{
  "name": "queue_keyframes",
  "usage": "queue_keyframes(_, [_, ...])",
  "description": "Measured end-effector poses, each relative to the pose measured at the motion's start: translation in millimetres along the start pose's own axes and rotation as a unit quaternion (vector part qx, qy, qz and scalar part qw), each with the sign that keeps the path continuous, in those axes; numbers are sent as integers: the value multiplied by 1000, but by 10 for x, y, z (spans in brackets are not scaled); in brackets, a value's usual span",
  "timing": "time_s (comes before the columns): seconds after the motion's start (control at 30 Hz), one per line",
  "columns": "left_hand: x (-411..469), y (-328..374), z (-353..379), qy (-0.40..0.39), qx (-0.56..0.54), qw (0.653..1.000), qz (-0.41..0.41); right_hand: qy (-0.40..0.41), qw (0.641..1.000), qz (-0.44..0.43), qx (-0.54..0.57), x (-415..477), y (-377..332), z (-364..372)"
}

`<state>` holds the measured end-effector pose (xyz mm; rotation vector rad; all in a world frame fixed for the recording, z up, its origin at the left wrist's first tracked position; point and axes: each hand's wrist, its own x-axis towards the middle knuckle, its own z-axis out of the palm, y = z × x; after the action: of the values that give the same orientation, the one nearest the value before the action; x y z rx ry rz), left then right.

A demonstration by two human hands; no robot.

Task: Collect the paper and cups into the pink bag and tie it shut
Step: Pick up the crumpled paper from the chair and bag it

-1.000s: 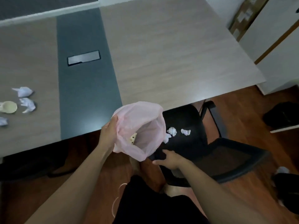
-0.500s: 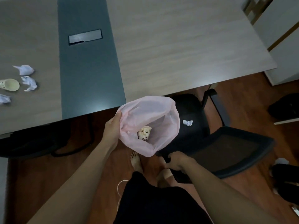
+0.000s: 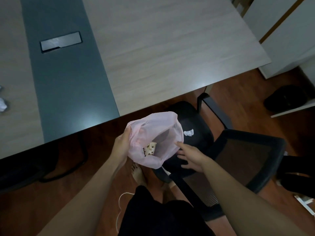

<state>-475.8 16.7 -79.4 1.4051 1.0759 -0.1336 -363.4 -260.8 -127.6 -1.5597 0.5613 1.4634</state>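
Bag (image 3: 158,120), pink, thin plastic: mouth open toward me, held in the air over the floor (image 3: 247,92), between the table edge and the black chair. Contents seen: one cup (image 3: 150,148), pale with dark dots, lying low inside.

Left hand (image 3: 121,145): grips the bag's left rim, thumb over the edge, fingers hidden behind the plastic.

Right hand (image 3: 190,157): holds nothing; fingers spread and nearly straight, the uppermost fingertip touching the bag's right rim, palm above the front of the chair seat.

Paper (image 3: 188,133): one crumpled white piece on the chair seat, just beside the bag's right side, outside it.

More paper (image 3: 3,105): crumpled, at the table's far left, cut off by the frame, well apart from the bag.

Chair (image 3: 196,114): black, with armrests, mesh back to my right.

Table (image 3: 170,48): light wood with a dark grey strip; a rectangular cover plate (image 3: 60,42) set in the strip.

Floor: reddish-brown wood; my bare feet (image 3: 137,172) below the bag, a white cord (image 3: 118,203) near them.
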Motion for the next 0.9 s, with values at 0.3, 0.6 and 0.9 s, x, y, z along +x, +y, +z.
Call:
queue_keyframes(0.3, [326, 375, 45, -9, -40, 999, 19, 115, 964, -62, 232, 408, -392, 416])
queue_keyframes(0.6, [818, 199, -140, 28, -3, 999, 23, 130, 968, -146, 156, 503, -732, 422])
queue_keyframes(0.9, [1401, -642, 168, 31, 2, 999, -19, 112, 976, -140, 122, 1505, -376, 207])
